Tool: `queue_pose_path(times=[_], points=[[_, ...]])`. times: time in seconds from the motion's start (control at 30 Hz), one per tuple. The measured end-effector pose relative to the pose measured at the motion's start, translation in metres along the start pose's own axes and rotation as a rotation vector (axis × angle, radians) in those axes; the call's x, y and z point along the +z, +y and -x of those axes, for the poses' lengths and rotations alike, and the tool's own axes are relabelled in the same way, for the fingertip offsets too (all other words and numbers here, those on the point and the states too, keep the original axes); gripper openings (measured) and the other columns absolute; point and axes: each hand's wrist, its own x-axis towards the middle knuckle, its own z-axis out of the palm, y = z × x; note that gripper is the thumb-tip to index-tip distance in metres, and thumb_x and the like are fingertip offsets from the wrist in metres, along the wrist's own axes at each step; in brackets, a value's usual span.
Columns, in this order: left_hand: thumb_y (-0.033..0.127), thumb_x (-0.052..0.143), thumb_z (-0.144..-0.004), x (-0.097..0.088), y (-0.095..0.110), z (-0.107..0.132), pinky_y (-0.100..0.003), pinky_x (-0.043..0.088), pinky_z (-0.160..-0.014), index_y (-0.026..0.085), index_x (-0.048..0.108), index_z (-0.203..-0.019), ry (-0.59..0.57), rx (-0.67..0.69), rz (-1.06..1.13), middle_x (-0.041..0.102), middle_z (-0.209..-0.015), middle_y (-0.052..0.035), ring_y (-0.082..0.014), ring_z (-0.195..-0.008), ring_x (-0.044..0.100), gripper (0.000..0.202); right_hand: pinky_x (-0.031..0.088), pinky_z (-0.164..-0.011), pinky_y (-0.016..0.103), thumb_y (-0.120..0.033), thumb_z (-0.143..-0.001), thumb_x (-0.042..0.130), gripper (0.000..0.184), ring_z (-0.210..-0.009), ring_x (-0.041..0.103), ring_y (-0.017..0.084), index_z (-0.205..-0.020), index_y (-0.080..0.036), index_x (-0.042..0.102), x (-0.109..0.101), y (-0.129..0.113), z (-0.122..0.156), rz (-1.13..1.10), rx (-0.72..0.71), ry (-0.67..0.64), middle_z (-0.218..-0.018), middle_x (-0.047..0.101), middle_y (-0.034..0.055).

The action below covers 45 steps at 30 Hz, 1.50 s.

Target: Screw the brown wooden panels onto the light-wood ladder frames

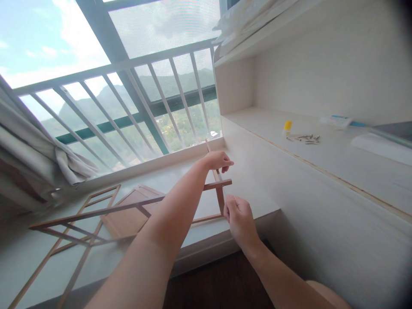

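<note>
Wooden frame [96,212] of thin reddish-brown strips lies along the pale window sill [25,257], its long axis running from lower left to the right, where it ends just ahead of both hands. At that right end one slat [220,195] stands nearly upright, crossed by a short rail, and leans slightly back toward the glass. Left hand [219,162] is closed around the slat's upper part, fingers curled over it from the left, the forearm reaching across the frame. Right hand [238,215] sits lower and nearer the body, at the slat's foot, fingers drawn together against the wood; whether they pinch the slat itself or some small item cannot be determined. The slat thus runs up and away between the two hands, left hand above, right hand below and nearer. A flat wooden panel [127,221] lies on the sill under the frame. Beyond the sill stand white window bars [167,103], with a grey curtain [35,146] bunched at the left. To the right, on a white shelf [337,159], rest loose screws [307,138], a small yellow-capped bottle [287,126] and a tube [336,121], all well apart from the hands.
</note>
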Motion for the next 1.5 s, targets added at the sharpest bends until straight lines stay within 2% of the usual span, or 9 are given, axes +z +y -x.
queue_pose_path(times=[0.3,0.53,0.63,0.77,0.97,1.07,1.27,1.4,1.5], points=[[0.048,0.050,-0.086,0.000,-0.001,-0.001,-0.024,0.036,-0.056,0.019,0.067,-0.058,-0.008,0.001,-0.020,0.067,-0.062,0.0018,-0.0088,-0.050,0.053,0.044,0.018,-0.051,0.028,-0.037,-0.096,0.035,0.043,-0.049,0.033,0.011,-0.057,-0.021,0.033,-0.009,0.006,-0.007,0.225,-0.103,-0.003,-0.049,0.032,-0.0046],[0.045,0.050,-0.086,0.000,0.002,0.001,-0.024,0.038,-0.057,0.018,0.067,-0.058,-0.013,-0.011,-0.008,0.068,-0.063,0.0010,-0.0088,-0.050,0.053,0.042,0.011,-0.056,0.032,-0.027,-0.094,0.040,0.034,-0.050,0.029,0.011,-0.062,-0.019,0.046,-0.018,-0.011,-0.007,0.810,-0.258,-0.013,-0.051,0.044,-0.0011],[0.047,0.050,-0.085,-0.001,0.003,0.002,-0.024,0.038,-0.058,0.018,0.067,-0.059,-0.014,-0.023,-0.013,0.068,-0.063,0.0004,-0.0092,-0.050,0.052,0.042,0.010,-0.057,0.033,-0.026,-0.093,0.043,0.031,-0.049,0.027,0.011,-0.063,-0.018,0.050,-0.020,-0.015,-0.008,0.909,-0.283,-0.009,-0.052,0.048,-0.0002],[0.048,0.050,-0.085,-0.001,0.003,0.001,-0.024,0.038,-0.057,0.018,0.067,-0.059,-0.016,-0.030,-0.020,0.068,-0.063,0.0001,-0.0094,-0.049,0.052,0.043,0.013,-0.055,0.031,-0.029,-0.093,0.041,0.036,-0.048,0.031,0.011,-0.059,-0.018,0.044,-0.017,-0.008,-0.010,0.626,-0.237,-0.026,-0.050,0.044,-0.0009],[0.047,0.050,-0.086,-0.001,0.001,0.000,-0.024,0.038,-0.056,0.019,0.067,-0.059,-0.025,-0.019,-0.013,0.068,-0.064,0.0011,-0.0092,-0.049,0.054,0.042,0.018,-0.042,0.025,-0.047,-0.094,0.035,0.047,-0.037,0.028,0.009,-0.054,-0.022,0.032,0.008,0.000,0.002,-0.519,0.201,-0.103,-0.041,0.036,-0.0051],[0.048,0.050,-0.086,-0.001,0.001,-0.001,-0.024,0.037,-0.056,0.018,0.067,-0.059,-0.022,-0.013,-0.015,0.068,-0.064,0.0010,-0.0091,-0.049,0.053,0.043,0.016,-0.040,0.023,-0.050,-0.088,0.048,0.044,-0.036,0.026,0.007,-0.058,-0.022,0.034,0.016,-0.003,0.008,-0.792,0.303,-0.111,-0.043,0.042,-0.0054],[0.047,0.050,-0.086,0.000,0.000,-0.002,-0.024,0.037,-0.056,0.018,0.066,-0.058,-0.016,-0.012,-0.020,0.068,-0.062,0.0017,-0.0090,-0.049,0.055,0.043,0.016,-0.040,0.024,-0.045,-0.092,0.043,0.047,-0.037,0.028,0.008,-0.053,-0.021,0.039,0.017,0.000,0.008,-0.641,0.170,-0.036,-0.042,0.042,-0.0040],[0.048,0.050,-0.086,-0.001,0.000,-0.001,-0.024,0.037,-0.056,0.019,0.066,-0.058,-0.021,-0.005,-0.018,0.068,-0.064,0.0016,-0.0089,-0.049,0.054,0.043,0.028,-0.048,0.025,-0.040,-0.097,0.034,0.053,-0.043,0.037,0.010,-0.048,-0.020,0.039,0.011,-0.002,0.009,-0.265,0.022,-0.010,-0.041,0.041,-0.0029],[0.047,0.050,-0.086,-0.001,0.000,0.000,-0.024,0.037,-0.057,0.018,0.066,-0.059,-0.020,-0.012,-0.014,0.068,-0.064,0.0014,-0.0088,-0.049,0.054,0.042,0.027,-0.051,0.026,-0.039,-0.097,0.035,0.049,-0.046,0.038,0.011,-0.052,-0.020,0.038,0.003,-0.002,0.006,0.035,-0.081,-0.035,-0.044,0.039,-0.0036]])
